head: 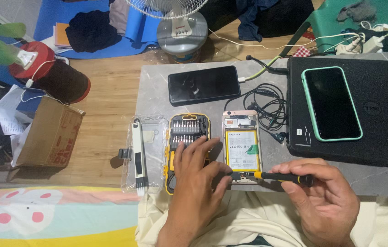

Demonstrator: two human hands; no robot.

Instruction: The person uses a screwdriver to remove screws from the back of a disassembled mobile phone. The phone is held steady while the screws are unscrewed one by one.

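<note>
Far out at 9 o'clock, a cardboard box (50,137) on the wooden floor, with a red and black flask (54,75) above it toward 10 o'clock

Nearer the table's (155,87) left edge, a clear plastic lid (150,153) lying flat, a white and black tool (138,158) resting on it lengthwise

Just right of that, a yellow and black bit case (185,132), open, rows of bits showing in its upper half

Left hand (198,183) lying flat across the lower half of the bit case, fingers spread and loose, gripping nothing, thumb reaching toward 3 o'clock to touch the bottom edge of the opened phone (242,146)

Opened phone at dead centre, back cover off, yellow-framed battery and circuit board exposed, lying flat on the table just beside the bit case

At 12 o'clock from it, a black phone (203,84) lying sideways, screen dark, with a fan base (182,34) beyond it on the floor

At 1 o'clock, tangled black earphones (267,107) touching the opened phone's right side

Screwdriver (274,176), black and yellow, held level at 5 o'clock from the opened phone, tip set at the phone's bottom edge

Right hand (324,196) curled around the screwdriver's handle, pinching it between thumb and fingers

At 3 o'clock, a black laptop (386,82), closed, carrying a phone in a mint green case (331,103)
</note>
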